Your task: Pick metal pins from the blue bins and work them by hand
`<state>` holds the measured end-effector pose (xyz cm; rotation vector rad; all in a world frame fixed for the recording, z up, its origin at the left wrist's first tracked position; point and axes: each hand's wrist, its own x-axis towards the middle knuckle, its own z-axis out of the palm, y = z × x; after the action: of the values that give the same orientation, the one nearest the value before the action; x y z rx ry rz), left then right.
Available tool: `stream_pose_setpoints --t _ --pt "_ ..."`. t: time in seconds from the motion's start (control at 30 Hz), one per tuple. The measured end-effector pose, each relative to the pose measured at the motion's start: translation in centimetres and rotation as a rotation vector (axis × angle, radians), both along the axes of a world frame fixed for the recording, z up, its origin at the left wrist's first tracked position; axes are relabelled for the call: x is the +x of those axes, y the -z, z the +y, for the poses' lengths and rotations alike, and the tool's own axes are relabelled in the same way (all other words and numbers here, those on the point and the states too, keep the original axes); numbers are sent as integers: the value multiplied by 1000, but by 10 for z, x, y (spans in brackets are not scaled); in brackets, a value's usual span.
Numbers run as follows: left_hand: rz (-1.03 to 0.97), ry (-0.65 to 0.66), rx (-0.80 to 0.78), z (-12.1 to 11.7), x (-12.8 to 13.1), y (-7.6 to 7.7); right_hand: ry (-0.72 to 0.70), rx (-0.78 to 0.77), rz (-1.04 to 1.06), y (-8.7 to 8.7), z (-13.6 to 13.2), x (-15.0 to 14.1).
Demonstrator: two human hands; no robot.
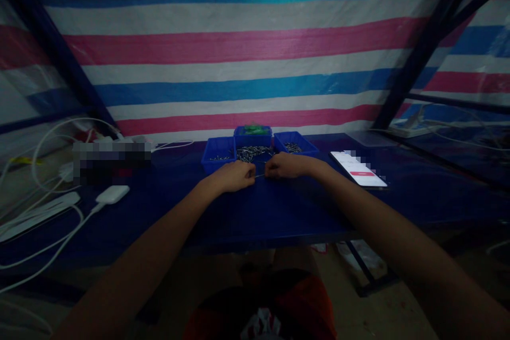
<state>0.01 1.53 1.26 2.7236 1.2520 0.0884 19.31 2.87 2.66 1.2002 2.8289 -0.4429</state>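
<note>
Striped sheeting (pixel 247 45) hangs behind our dark blue tabletop (pixel 258 215), where we handle a thin, pale piece (pixel 260 175).

We hold the piece just in front of a heap of small metallic parts (pixel 252 153); it is too small for us to identify. Our left hand (pixel 236 175) has its fingertips pinched at one end, and our right hand (pixel 286 165) pinches the other, the two near but apart. Left bin (pixel 220 145) and right bin (pixel 287 138), both blue, flank the heap and contain similar small parts; behind it stands a blue rear bin (pixel 253 140) with green material (pixel 255 129). Well to the right we see a lit phone (pixel 357 168), and at the left a white corded block (pixel 113 194).
</note>
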Motion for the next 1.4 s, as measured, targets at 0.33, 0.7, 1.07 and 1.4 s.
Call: stream_pose_setpoints --t 0.33,0.7,1.07,1.4 --pt "7 -8 -9 3 -3 2 26 90 -68 1 -1 -3" --pt "33 -30 120 1 -2 2 19 94 -66 -1 -4 -2" --pt "30 -42 65 0 -2 1 43 136 -29 2 1 -2" --pt "20 -29 42 1 -3 1 31 170 -15 1 1 -1"
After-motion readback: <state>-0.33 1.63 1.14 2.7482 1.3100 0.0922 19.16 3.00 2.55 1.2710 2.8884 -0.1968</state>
